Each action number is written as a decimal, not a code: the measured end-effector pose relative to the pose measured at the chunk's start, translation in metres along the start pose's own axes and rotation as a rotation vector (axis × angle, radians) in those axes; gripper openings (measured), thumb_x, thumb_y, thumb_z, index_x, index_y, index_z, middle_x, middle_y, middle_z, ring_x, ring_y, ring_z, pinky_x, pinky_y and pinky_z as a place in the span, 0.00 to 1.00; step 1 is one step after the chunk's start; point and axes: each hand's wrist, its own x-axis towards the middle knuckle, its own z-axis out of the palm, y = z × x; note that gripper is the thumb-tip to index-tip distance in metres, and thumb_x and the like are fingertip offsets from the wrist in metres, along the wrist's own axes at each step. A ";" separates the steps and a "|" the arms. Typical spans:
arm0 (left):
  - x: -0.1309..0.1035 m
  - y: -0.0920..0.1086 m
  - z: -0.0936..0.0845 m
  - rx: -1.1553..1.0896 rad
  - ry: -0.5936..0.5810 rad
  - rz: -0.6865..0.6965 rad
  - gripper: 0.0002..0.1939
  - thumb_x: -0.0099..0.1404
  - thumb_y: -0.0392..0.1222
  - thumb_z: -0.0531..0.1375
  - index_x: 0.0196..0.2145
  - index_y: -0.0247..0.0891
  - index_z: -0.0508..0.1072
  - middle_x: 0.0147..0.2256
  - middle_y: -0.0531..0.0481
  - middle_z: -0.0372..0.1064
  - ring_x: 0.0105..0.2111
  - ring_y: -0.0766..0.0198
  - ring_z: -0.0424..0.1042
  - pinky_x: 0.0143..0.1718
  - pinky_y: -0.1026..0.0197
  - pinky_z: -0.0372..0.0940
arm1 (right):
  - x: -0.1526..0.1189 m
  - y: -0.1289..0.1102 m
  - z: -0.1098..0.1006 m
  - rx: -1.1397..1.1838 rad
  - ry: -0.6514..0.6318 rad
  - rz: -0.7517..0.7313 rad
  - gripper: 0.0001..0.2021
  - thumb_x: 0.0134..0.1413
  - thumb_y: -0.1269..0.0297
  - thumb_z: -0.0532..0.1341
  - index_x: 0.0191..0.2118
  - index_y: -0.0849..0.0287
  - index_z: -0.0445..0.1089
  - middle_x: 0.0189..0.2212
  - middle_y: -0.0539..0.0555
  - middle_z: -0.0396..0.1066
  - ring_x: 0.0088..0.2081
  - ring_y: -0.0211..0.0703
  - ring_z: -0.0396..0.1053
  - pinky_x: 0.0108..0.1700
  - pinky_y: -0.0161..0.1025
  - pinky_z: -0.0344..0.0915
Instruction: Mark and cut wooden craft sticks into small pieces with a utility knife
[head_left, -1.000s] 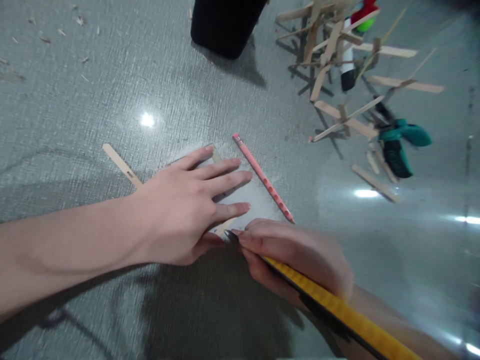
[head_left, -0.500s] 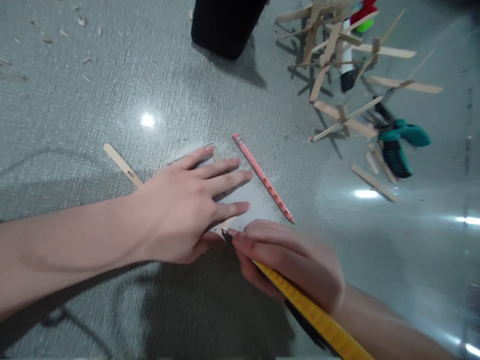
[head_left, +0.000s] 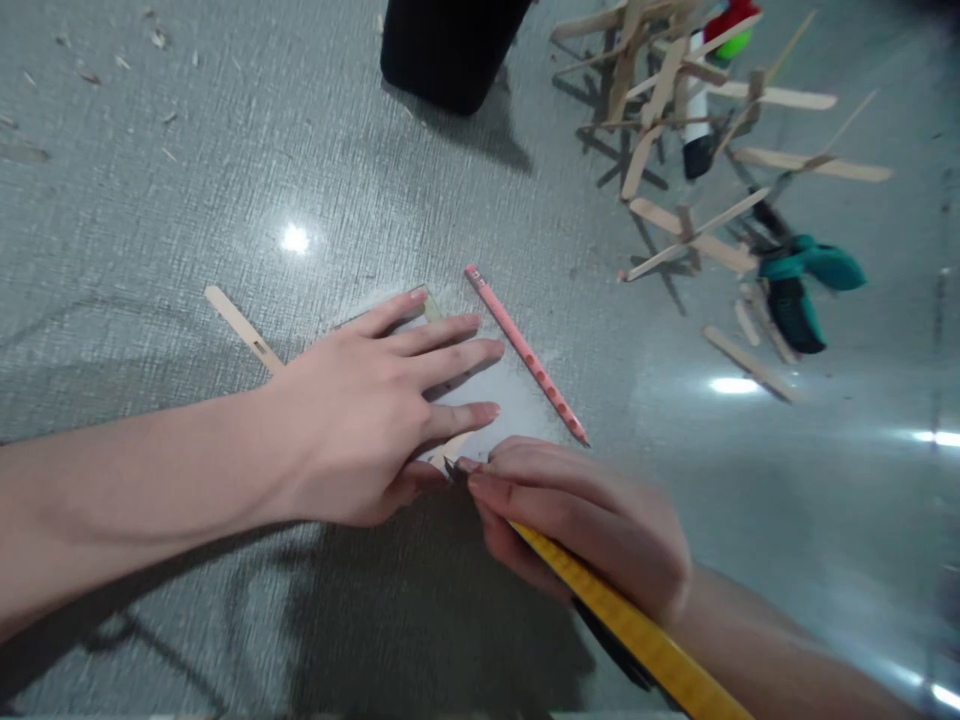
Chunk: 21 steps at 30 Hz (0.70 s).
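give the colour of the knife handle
Yellow and black; the knife handle shows best in the head view.

Single head-worn view; faces forward and down onto grey surface; hands close below

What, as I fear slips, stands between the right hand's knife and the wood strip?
Nothing visible separates the knife in the right hand from the wood strip, but the left hand has its thumb close beside the blade.

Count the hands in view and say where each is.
2. The left hand lies spread over the white sheet; the right hand, nearer the bottom right, grips the yellow knife.
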 end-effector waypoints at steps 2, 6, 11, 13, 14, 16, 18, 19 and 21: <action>0.000 0.000 0.000 -0.003 -0.001 0.002 0.29 0.62 0.50 0.63 0.60 0.46 0.69 0.69 0.45 0.55 0.69 0.45 0.53 0.70 0.35 0.43 | 0.000 -0.001 -0.001 0.031 -0.028 0.066 0.21 0.70 0.66 0.55 0.21 0.55 0.63 0.18 0.47 0.68 0.25 0.36 0.68 0.29 0.33 0.64; 0.000 0.000 -0.001 -0.007 -0.019 -0.006 0.29 0.62 0.51 0.63 0.61 0.47 0.69 0.69 0.46 0.54 0.70 0.45 0.53 0.71 0.35 0.42 | 0.001 -0.002 -0.001 0.076 -0.043 0.132 0.23 0.70 0.64 0.55 0.20 0.55 0.62 0.18 0.47 0.66 0.22 0.35 0.66 0.23 0.33 0.61; 0.000 0.000 -0.001 0.004 -0.018 -0.007 0.30 0.63 0.53 0.64 0.61 0.47 0.69 0.69 0.45 0.54 0.69 0.45 0.54 0.70 0.35 0.43 | -0.002 0.000 -0.001 -0.035 -0.023 0.050 0.24 0.71 0.65 0.54 0.19 0.54 0.59 0.16 0.47 0.65 0.21 0.35 0.66 0.25 0.33 0.64; -0.001 0.000 -0.001 0.022 0.007 -0.003 0.29 0.64 0.56 0.63 0.60 0.46 0.70 0.68 0.44 0.56 0.68 0.45 0.56 0.70 0.35 0.44 | -0.006 0.003 -0.003 -0.128 -0.008 -0.059 0.21 0.70 0.68 0.54 0.22 0.53 0.63 0.17 0.45 0.66 0.21 0.36 0.66 0.29 0.33 0.67; -0.001 0.000 -0.002 0.035 0.022 0.001 0.29 0.64 0.57 0.63 0.60 0.45 0.70 0.67 0.44 0.57 0.68 0.46 0.58 0.71 0.36 0.45 | -0.008 0.005 -0.005 -0.151 -0.001 -0.115 0.17 0.69 0.69 0.55 0.26 0.52 0.67 0.17 0.44 0.67 0.22 0.36 0.67 0.32 0.34 0.69; -0.001 0.002 -0.002 0.063 0.055 0.019 0.28 0.66 0.59 0.61 0.57 0.42 0.72 0.64 0.44 0.63 0.66 0.47 0.61 0.71 0.38 0.47 | -0.012 0.009 -0.008 -0.199 0.043 -0.217 0.10 0.66 0.74 0.57 0.42 0.50 0.71 0.20 0.43 0.70 0.24 0.37 0.69 0.36 0.37 0.71; -0.001 0.004 -0.003 0.092 0.114 0.044 0.26 0.68 0.60 0.59 0.53 0.36 0.75 0.58 0.43 0.70 0.64 0.49 0.64 0.72 0.41 0.48 | -0.013 0.011 -0.010 -0.334 0.127 -0.348 0.18 0.61 0.78 0.59 0.51 0.49 0.68 0.24 0.44 0.73 0.26 0.38 0.72 0.34 0.36 0.72; -0.001 0.005 -0.003 0.109 0.144 0.051 0.26 0.69 0.60 0.58 0.50 0.34 0.76 0.55 0.43 0.73 0.63 0.49 0.66 0.72 0.43 0.48 | -0.013 0.012 -0.011 -0.394 0.178 -0.389 0.20 0.59 0.79 0.60 0.52 0.49 0.67 0.25 0.46 0.74 0.26 0.39 0.73 0.32 0.35 0.71; -0.002 0.006 -0.004 0.139 0.209 0.039 0.26 0.69 0.61 0.58 0.45 0.32 0.77 0.49 0.43 0.76 0.61 0.49 0.68 0.72 0.44 0.49 | -0.012 0.011 -0.012 -0.444 0.265 -0.394 0.19 0.56 0.78 0.61 0.50 0.50 0.69 0.28 0.48 0.76 0.27 0.39 0.75 0.31 0.35 0.72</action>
